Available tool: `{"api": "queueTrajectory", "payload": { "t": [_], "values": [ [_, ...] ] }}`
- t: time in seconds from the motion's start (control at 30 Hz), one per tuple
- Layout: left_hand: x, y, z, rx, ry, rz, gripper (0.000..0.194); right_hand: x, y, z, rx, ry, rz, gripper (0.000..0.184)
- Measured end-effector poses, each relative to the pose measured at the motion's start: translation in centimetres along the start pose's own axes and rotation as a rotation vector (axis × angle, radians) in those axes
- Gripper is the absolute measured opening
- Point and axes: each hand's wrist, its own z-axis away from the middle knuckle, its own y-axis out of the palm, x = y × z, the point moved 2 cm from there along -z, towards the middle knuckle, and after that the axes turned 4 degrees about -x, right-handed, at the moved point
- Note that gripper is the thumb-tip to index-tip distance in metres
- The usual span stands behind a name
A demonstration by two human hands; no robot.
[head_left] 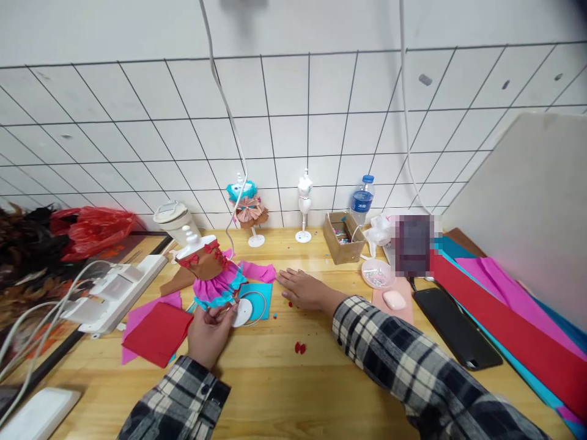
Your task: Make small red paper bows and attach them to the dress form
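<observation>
My left hand (210,330) is closed at the hem of a small dress form (213,275), which leans toward the upper left. It wears a brown bodice with red trim and a frilled pink skirt edged in blue. Its white round base (243,312) points down to the right. Palm down on the table, my right hand (300,288) has its fingers stretched out, close to a pink strip (259,271). Between the hands lies a blue square (262,299), partly covered by a thin ring and the base. Small red cut pieces (299,348) lie nearer me.
A dressed form (250,211) and a bare one (304,205) stand by the tiled wall. Right of them are a cardboard box (343,247), water bottle (362,198), bead bowl (378,275) and black phone (457,328). A power strip (123,296) and red sheet (158,333) lie left.
</observation>
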Motion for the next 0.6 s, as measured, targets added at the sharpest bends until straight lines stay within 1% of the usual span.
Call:
{"api": "queueTrajectory", "payload": {
  "t": [0.07, 0.13, 0.27, 0.33, 0.4, 0.47, 0.53, 0.6],
  "values": [
    [0.1, -0.2, 0.1, -0.010, 0.026, 0.009, 0.039, 0.0, -0.2, 1.2, 0.035, -0.060, -0.040, 0.051],
    [0.2, -0.3, 0.1, -0.020, 0.045, 0.023, 0.042, -0.4, -0.9, 3.0, 0.063, -0.098, -0.069, 0.050],
    [0.4, -0.2, 0.1, -0.046, 0.051, 0.047, 0.042, -1.4, -3.1, 6.9, 0.097, -0.084, -0.045, 0.045],
    [0.4, -0.1, 0.1, -0.053, 0.059, 0.055, 0.041, -0.9, -3.9, 7.8, 0.077, -0.073, 0.005, 0.041],
    [0.3, -0.1, 0.1, -0.042, 0.070, 0.046, 0.041, 0.6, -3.9, 7.5, 0.039, -0.122, 0.035, 0.043],
    [0.3, -0.1, 0.1, -0.025, 0.076, 0.024, 0.043, 2.5, -3.0, 6.5, 0.018, -0.271, 0.058, 0.050],
    [0.4, -0.2, 0.2, -0.022, 0.079, 0.004, 0.043, 3.8, -1.7, 5.4, 0.071, -0.435, 0.066, 0.048],
    [0.4, -0.3, 0.2, -0.034, 0.085, -0.009, 0.043, 3.9, -0.7, 4.8, 0.128, -0.486, 0.077, 0.047]
  ]
}}
